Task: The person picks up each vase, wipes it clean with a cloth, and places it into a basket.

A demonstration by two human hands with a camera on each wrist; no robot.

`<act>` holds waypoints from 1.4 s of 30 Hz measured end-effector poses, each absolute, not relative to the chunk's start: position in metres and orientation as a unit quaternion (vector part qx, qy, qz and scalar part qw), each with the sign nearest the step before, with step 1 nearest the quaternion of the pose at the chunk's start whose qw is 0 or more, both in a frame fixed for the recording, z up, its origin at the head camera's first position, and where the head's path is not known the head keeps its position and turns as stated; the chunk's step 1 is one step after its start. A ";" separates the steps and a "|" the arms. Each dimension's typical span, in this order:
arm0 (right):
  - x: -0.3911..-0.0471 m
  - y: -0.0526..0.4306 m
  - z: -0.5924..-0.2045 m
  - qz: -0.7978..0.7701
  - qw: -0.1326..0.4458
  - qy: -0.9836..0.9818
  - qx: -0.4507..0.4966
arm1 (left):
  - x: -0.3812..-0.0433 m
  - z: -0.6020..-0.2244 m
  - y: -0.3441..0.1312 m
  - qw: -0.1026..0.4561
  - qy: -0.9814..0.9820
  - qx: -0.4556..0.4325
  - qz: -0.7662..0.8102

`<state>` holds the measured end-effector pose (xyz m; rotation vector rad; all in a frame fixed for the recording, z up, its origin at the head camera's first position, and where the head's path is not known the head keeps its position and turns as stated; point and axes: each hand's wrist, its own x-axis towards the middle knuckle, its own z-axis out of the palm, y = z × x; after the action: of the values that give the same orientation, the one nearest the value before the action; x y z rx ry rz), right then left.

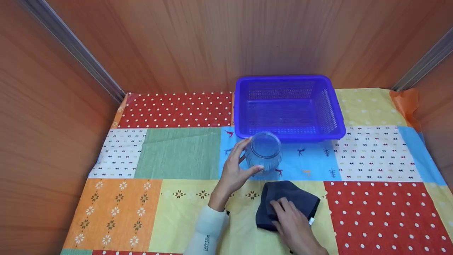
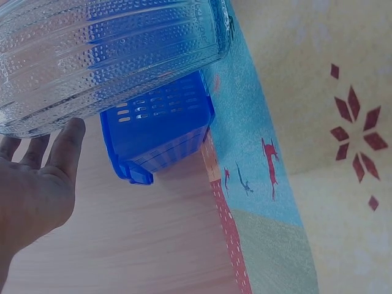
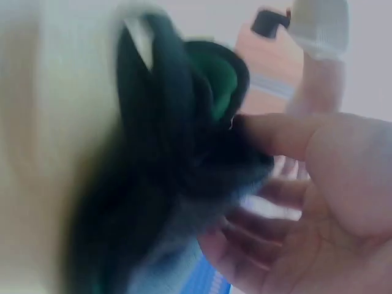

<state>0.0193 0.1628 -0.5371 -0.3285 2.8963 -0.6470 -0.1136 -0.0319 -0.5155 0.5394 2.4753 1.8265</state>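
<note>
A clear ribbed glass jar [image 1: 265, 161] stands with its round mouth up in front of the basket. My left hand [image 1: 235, 173] holds it from the left side, thumb on the near face and fingers round the far side. The left wrist view shows the jar's dimpled wall [image 2: 122, 67] close up; whether its base touches the tablecloth is hard to tell. To the right and nearer, my right hand [image 1: 292, 223] grips a folded dark grey cloth [image 1: 299, 196] with black edges. In the right wrist view the cloth is blurred, with a green patch inside a fold.
A purple-blue plastic basket [image 1: 290, 136] with perforated walls sits behind the jar, near the wooden back panel [image 1: 198, 46]. A patchwork tablecloth [image 1: 184, 152] covers the table. Wooden panels rise on the left and right, and an orange cloth flap [image 1: 405, 102] lies at the right edge.
</note>
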 end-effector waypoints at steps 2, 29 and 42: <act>0.021 0.161 -0.540 -0.240 0.054 0.964 -0.104 | -0.113 -0.516 -0.032 0.010 0.792 0.173 0.586; -0.028 0.230 -0.557 -0.309 0.122 0.926 -0.180 | -0.114 -0.517 -0.031 0.020 0.794 0.165 0.585; -0.042 0.273 -0.537 -0.353 0.025 0.913 -0.203 | -0.117 -0.517 -0.029 0.001 0.815 0.186 0.548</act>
<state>-0.0419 0.2726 -0.5373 -0.6265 2.8242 -1.0903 -0.1165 -0.0294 -0.5175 0.5844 2.5599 1.7209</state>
